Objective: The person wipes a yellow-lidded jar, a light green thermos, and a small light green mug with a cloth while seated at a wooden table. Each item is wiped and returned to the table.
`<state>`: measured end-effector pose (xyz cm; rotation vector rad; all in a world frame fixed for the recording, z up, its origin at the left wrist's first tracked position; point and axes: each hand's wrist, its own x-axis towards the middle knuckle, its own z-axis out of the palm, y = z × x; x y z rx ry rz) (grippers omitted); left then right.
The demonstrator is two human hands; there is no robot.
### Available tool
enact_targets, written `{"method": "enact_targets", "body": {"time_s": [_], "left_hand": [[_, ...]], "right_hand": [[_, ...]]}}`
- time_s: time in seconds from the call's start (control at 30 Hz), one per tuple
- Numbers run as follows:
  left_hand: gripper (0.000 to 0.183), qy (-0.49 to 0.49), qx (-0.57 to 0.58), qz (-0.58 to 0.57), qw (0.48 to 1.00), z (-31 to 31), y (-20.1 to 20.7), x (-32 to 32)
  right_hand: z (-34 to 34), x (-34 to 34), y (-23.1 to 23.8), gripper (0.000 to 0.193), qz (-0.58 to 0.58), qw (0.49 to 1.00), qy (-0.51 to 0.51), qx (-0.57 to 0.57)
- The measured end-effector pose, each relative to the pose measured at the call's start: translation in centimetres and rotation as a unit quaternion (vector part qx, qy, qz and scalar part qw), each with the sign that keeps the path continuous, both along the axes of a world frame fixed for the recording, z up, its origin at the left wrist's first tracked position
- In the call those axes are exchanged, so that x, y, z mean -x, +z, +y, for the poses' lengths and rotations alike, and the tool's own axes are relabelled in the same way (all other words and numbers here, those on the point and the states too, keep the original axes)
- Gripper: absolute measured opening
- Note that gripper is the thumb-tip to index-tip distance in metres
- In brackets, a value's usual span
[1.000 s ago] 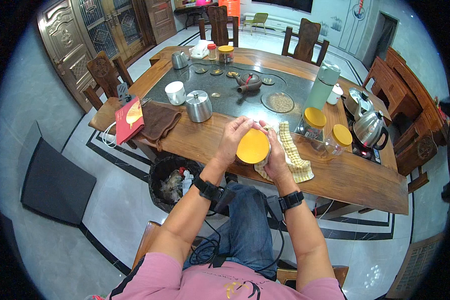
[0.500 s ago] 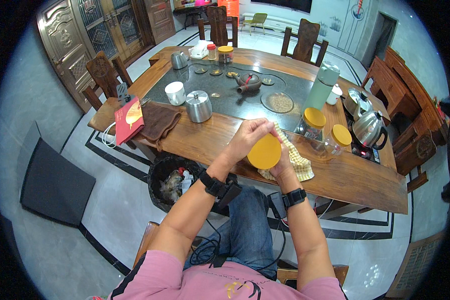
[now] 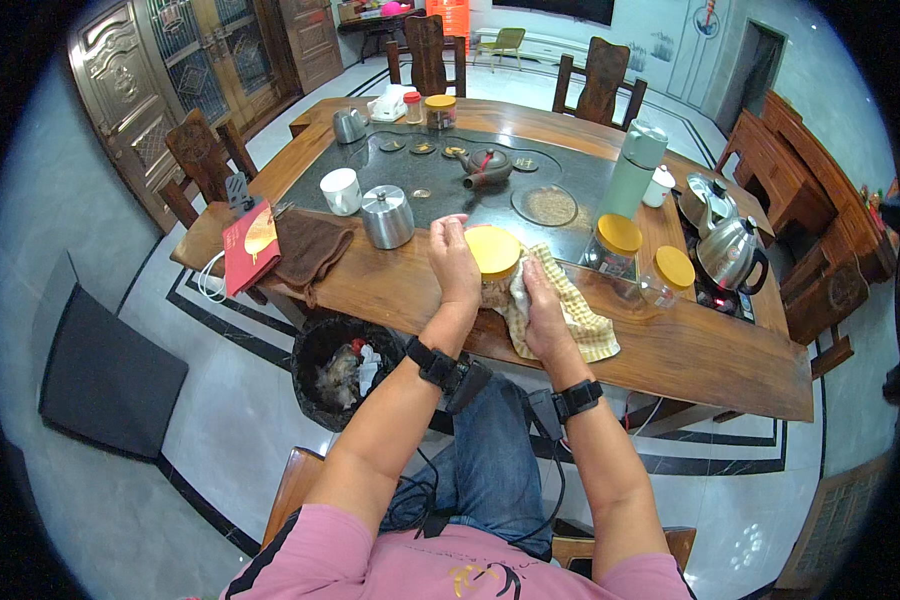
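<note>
Head cam, wide fisheye, facing dn @ tbl (image 3: 715, 368).

Dressed in a pink shirt (image 3: 410, 565) with a dark-striped left sleeve (image 3: 325, 535) and yellow-and-black front print (image 3: 467, 576); wearing blue jeans (image 3: 495, 430) beyond the shirt, black wrist straps (image 3: 578, 400) with boxy dark modules (image 3: 544, 414), thin black cables (image 3: 407, 500) near the shirt.

Pale floor (image 3: 215, 385), probably tiled; 2 wooden chairs (image 3: 602, 82) across the table (image 3: 700, 368).

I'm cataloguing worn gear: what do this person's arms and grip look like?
Pink short sleeves, a dark stripe on the left. Black straps circle both wrists, each with a dark boxy module; a thin cable hangs below the right. Left grip and right grip both ungloved.
</note>
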<state>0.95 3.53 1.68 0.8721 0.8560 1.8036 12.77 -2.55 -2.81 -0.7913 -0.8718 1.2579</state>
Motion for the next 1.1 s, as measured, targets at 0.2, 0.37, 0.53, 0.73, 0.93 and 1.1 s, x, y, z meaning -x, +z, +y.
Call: {"method": "enact_targets", "body": {"time_s": [0.2, 0.37, 0.53, 0.73, 0.93, 1.1], "left_hand": [[0.023, 0.096, -0.024, 0.074, 0.992, 0.9, -0.7, -1.3], [0.023, -0.060, -0.062, 0.058, 0.995, -0.1, -0.5, -0.9], [0.021, -0.228, -0.046, 0.053, 0.971, -1.1, 1.0, 1.6], [0.030, -0.380, -0.072, 0.104, 0.916, -2.9, 3.0, 3.2], [0.035, -0.445, -0.087, 0.184, 0.872, -3.1, 4.0, 2.5], [0.042, -0.235, -0.096, 0.147, 0.956, -2.1, 3.3, 1.0]], "right_hand": [[-1.9, 0.5, 2.6, 0.053, 0.017, 0.999, 0.022, -0.027], [-1.4, 0.2, 2.8, 0.052, -0.006, 0.999, 0.014, -0.042], [-1.1, -0.1, 2.4, 0.049, -0.004, 0.998, 0.046, -0.047], [-0.7, -0.3, 2.3, 0.049, 0.007, 0.996, 0.078, -0.032], [-0.9, -0.4, 1.9, 0.049, 0.068, 0.993, 0.092, 0.034], [-0.8, -0.4, 1.9, 0.042, 0.091, 0.993, 0.070, 0.036]]}}
